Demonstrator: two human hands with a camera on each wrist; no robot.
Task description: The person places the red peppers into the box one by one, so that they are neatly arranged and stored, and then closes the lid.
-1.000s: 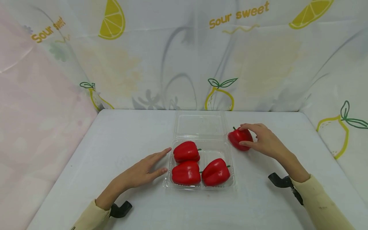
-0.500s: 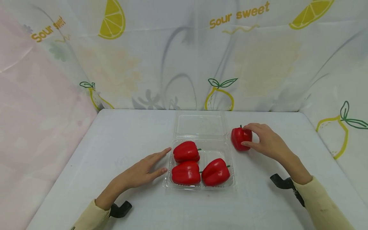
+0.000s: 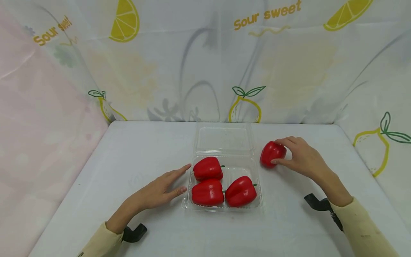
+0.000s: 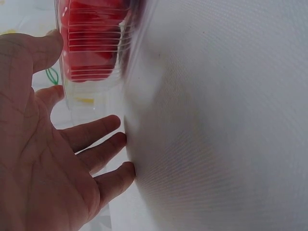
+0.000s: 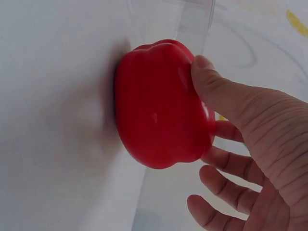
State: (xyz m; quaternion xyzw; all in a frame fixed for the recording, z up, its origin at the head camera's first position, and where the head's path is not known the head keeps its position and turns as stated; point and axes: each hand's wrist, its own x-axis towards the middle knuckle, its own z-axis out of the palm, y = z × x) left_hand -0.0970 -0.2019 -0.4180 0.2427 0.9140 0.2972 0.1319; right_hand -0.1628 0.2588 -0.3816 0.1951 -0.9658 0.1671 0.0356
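To the right of a clear plastic clamshell box, a red bell pepper is on the table. My right hand holds it between thumb and fingers. The right wrist view shows the thumb on the bell pepper's near side and fingertips behind it. No stem shows on this one. Three more red bell peppers lie in the box: two stacked along the left and one at front right. My left hand lies with fingers extended, thumb and index fingertips right at the box's left rim.
The box's clear lid lies folded back toward the rear wall. Printed cloth hangs behind and at both sides of the white table. A black wrist mount sits below the left forearm, another by the right.
The bell pepper in my right hand has turned, its stem going from upper left to out of sight, and has shifted slightly right along with the hand. My left hand stays put.
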